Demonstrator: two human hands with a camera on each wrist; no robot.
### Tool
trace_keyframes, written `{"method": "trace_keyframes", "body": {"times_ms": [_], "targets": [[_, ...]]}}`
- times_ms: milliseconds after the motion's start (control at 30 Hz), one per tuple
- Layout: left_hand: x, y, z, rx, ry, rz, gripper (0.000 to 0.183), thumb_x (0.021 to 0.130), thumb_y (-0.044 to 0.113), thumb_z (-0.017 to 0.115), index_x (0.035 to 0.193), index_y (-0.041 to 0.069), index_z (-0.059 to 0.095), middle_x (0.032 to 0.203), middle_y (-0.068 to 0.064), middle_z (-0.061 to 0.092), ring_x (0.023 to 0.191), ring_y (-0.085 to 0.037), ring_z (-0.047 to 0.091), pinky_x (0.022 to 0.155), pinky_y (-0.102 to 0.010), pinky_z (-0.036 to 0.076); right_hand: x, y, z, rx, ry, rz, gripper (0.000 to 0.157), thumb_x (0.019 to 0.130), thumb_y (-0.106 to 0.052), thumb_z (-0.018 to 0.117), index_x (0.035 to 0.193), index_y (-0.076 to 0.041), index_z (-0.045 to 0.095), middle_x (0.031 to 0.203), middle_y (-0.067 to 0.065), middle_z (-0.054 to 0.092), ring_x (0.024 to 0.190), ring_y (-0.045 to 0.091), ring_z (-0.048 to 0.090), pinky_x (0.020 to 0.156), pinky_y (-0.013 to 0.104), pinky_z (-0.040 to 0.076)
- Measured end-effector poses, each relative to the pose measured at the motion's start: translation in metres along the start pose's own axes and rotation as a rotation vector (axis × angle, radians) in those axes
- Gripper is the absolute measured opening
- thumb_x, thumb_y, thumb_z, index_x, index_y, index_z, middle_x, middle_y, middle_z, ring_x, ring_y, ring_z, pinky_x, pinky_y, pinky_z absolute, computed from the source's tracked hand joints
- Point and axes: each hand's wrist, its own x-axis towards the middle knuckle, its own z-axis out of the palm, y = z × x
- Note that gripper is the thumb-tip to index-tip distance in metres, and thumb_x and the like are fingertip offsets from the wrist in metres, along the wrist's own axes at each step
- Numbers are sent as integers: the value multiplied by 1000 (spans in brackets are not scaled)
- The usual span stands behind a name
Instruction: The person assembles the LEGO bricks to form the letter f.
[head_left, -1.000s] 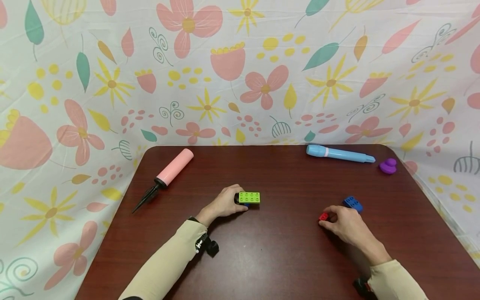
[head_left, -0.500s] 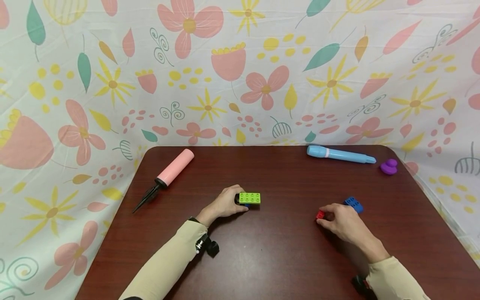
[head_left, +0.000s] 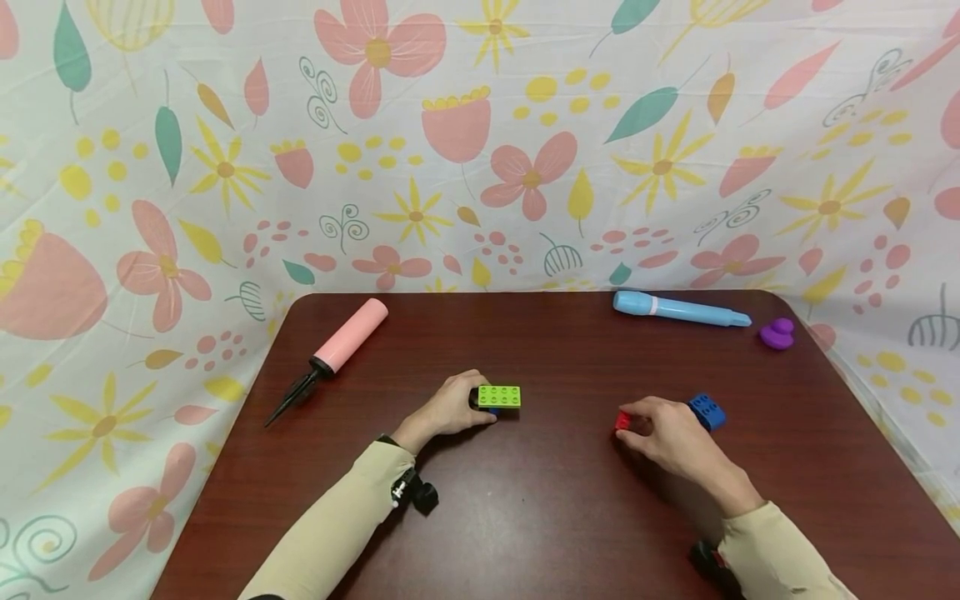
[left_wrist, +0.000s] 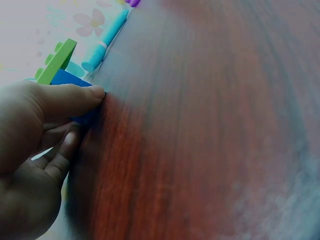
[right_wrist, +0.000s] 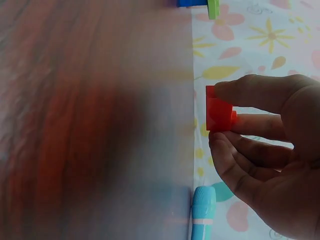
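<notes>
A green brick (head_left: 499, 396) sits on top of a blue brick (left_wrist: 67, 79) near the table's middle. My left hand (head_left: 452, 406) grips the left end of this stack, thumb and fingers pinching the blue part. My right hand (head_left: 670, 433) pinches a small red brick (head_left: 622, 420) between thumb and fingers, just above the table, to the right of the stack. In the right wrist view the red brick (right_wrist: 218, 113) shows studs toward my fingers. A second blue brick (head_left: 707, 410) lies just behind my right hand.
A pink hand pump (head_left: 333, 352) with a black nozzle lies at the back left of the dark wooden table (head_left: 540, 517). A light blue marker (head_left: 678, 309) and a small purple piece (head_left: 777, 332) lie at the back right. A flowered cloth (head_left: 480, 142) hangs behind.
My right hand has moved left and slightly away from me with the red brick, toward the green stack. The left hand and the stack have stayed still.
</notes>
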Motion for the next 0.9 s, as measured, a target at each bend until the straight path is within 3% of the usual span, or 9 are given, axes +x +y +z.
{"method": "trace_keyframes", "body": {"times_ms": [300,667,900], "targets": [[-1,0,1,-4,-10,-17,45,80,28,82,116,8,65,110,-2,62,105,-22,60,91,-36,50,9,-10,2,20,1,-55,34,80,-21,80,108,-4,73,94,2,69,71,9,56,59,24,47],[0,1,-1,2,-15,-29,49,80,28,81,120,7,64,115,-4,62,113,-25,59,96,-38,49,24,-30,7,75,11,-122,33,80,-18,81,109,-4,72,92,-1,68,76,11,62,62,24,51],[0,1,-1,-1,-12,-19,46,79,27,82,117,7,65,112,-3,63,108,-23,61,94,-36,49,33,-39,10,93,6,-139,31,80,-18,80,107,-6,71,90,-2,68,76,9,63,65,25,53]]}}
